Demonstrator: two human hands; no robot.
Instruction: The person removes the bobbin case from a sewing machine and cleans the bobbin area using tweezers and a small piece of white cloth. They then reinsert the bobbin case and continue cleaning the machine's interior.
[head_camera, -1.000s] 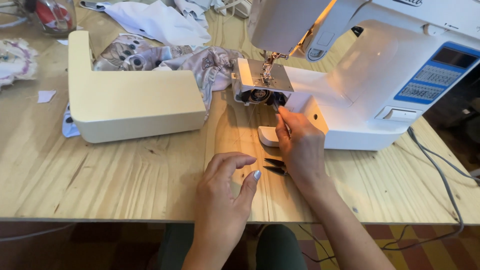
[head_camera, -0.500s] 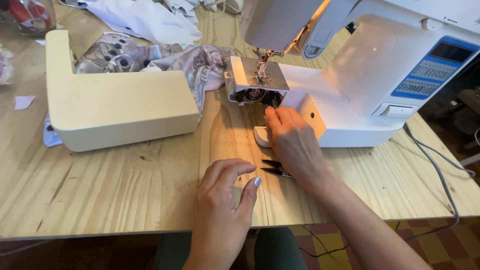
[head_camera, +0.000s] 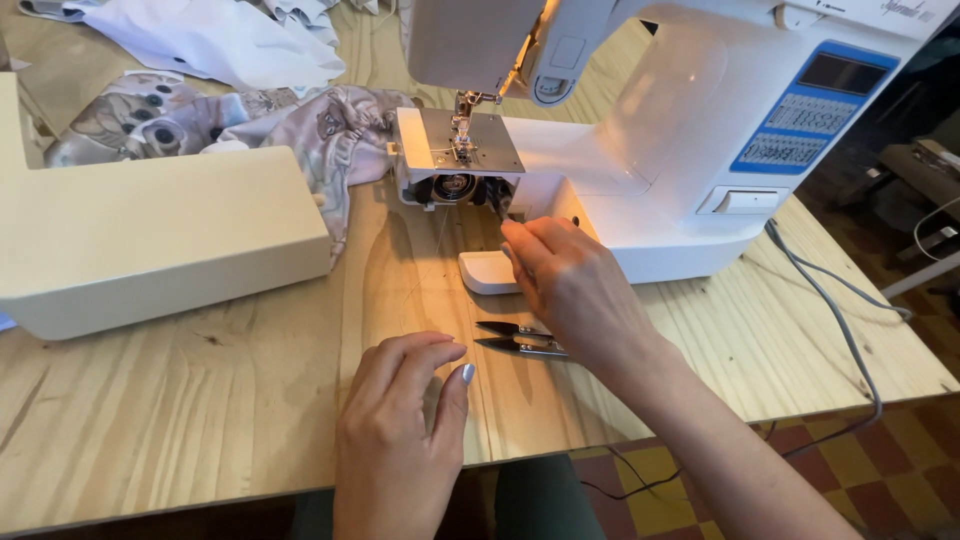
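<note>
My right hand (head_camera: 572, 288) reaches to the open bobbin housing (head_camera: 455, 188) at the front of a white sewing machine (head_camera: 690, 130). Its fingertips are pinched on a thin dark object right at the housing's edge; what the object is I cannot make out. My left hand (head_camera: 398, 425) rests on the wooden table (head_camera: 220, 400) near the front edge, fingers loosely curled, holding nothing. Small black thread snips (head_camera: 520, 341) lie on the table between my two hands. A small white cover piece (head_camera: 486, 272) lies just left of my right hand.
The machine's detached cream extension box (head_camera: 150, 235) sits at the left. Animal-print fabric (head_camera: 310, 125) and white cloth (head_camera: 220, 35) lie behind it. A grey cable (head_camera: 835, 300) runs off the table's right side. The floor below is checkered.
The view has swung right, so everything sits further left in frame. My right hand has stayed at the bobbin housing, its fingers now lower. My left hand has stayed on the table.
</note>
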